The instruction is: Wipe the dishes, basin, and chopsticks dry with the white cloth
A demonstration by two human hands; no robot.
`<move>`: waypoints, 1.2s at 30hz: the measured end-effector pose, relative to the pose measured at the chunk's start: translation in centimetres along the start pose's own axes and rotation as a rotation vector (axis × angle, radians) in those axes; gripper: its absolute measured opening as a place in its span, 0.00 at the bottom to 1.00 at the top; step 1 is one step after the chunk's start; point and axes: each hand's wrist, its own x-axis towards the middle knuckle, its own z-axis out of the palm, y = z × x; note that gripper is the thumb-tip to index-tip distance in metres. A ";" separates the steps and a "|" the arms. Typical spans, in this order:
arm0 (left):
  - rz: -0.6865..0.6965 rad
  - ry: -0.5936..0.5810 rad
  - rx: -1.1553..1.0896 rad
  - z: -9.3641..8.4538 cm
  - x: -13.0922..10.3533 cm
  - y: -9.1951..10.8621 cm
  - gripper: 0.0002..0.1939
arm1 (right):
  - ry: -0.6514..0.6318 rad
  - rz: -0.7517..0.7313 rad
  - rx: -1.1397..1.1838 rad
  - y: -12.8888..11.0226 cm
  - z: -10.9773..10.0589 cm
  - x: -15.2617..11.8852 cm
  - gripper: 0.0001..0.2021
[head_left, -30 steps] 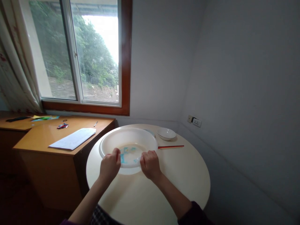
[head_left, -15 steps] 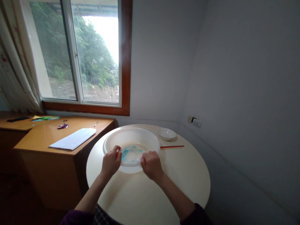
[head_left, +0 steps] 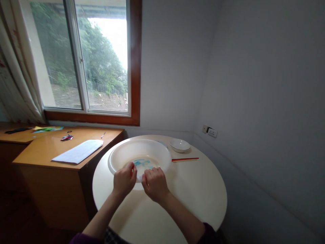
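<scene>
Two bare hands close in at the near rim of a pale plastic basin on a round table
The left hand (head_left: 125, 178) and right hand (head_left: 155, 184) are clenched with fingers curled inward, a narrow gap between them; whether either grasps the rim or anything else cannot be told. The basin (head_left: 164, 154) sits upright on the far left part of the round table (head_left: 200, 193), blue patches showing at its bottom. Just beside it, at right, lie chopsticks (head_left: 185, 159), one of them red, with a shallow white bowl (head_left: 179, 145) behind them. White paper (head_left: 78, 151) rests on a wooden desk (head_left: 45, 152) at left
</scene>
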 end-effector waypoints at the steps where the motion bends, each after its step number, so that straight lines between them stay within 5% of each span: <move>1: -0.032 0.009 -0.024 -0.1 0.4 -1.1 0.12 | 0.002 -0.014 0.010 0.7 -0.1 -0.1 0.10; 7: 0.013 0.016 -0.348 -0.7 1.9 -5.4 0.11 | 0.025 -0.036 0.079 5.8 -0.6 -1.6 0.13; 11: -0.026 0.057 -0.219 -1.0 0.9 -3.2 0.12 | 0.059 0.031 0.069 4.7 -0.4 -1.6 0.14; 15: 0.166 -0.047 -0.073 -1.0 -0.4 0.6 0.13 | 0.038 0.047 0.044 1.0 0.0 -0.9 0.12; 18: 0.169 -0.103 -0.005 -1.1 -0.4 1.6 0.12 | 0.008 -0.006 0.022 -0.7 -0.2 -0.5 0.10; 23: -0.019 -0.123 -0.106 -1.7 1.3 -1.9 0.14 | 0.004 -0.082 0.019 1.4 -0.9 -1.1 0.11; 29: 0.008 -0.090 -0.298 -2.0 2.0 -5.4 0.14 | 0.069 -0.038 0.093 5.4 -0.6 -2.0 0.13; 34: -0.045 -0.023 -0.127 -1.9 0.6 -1.6 0.13 | 0.108 0.049 0.055 1.9 0.5 -1.4 0.13; 36: 0.128 -0.074 -0.169 -1.6 -0.2 0.3 0.12 | 0.083 0.027 0.054 -0.2 0.8 -1.0 0.11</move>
